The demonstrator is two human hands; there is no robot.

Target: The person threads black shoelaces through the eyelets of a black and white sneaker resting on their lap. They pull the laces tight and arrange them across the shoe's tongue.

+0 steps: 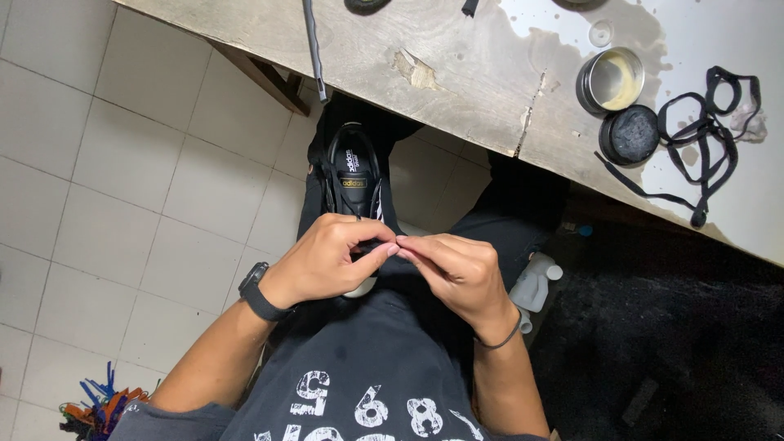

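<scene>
Head view, looking straight down. At the upper right of the frame, on a worn wooden table (457,73) with a white patch at its right end, stands an open round metal tin (611,80); its inside shows bare metal with a pale cream paste along the right wall. Just below it, touching or nearly so, lies its round black lid (630,135). To the right of both, a loose black shoelace (702,135) lies in loops on the white patch. A small clear round cap (601,33) sits above the tin.

At frame centre, a black low-top sneaker with a white sole (353,175) rests on the person's lap. Its long axis runs nearly vertical in the frame, its open collar and heel toward the upper frame edge near the table, its toe end toward the person and hidden under the hands.

The left hand (327,261), with a black watch (260,291) at the wrist, is curled nearly closed, thumb and forefinger pinched on something dark at the shoe's front; what it is cannot be told. The right hand (457,269), wearing a thin dark wristband (500,336), is likewise curled, its fingertips pinched and meeting those of the left.

A white plastic bottle (535,286) lies on the floor at centre right, and a bundle of coloured strips (102,404) lies at lower left.
</scene>
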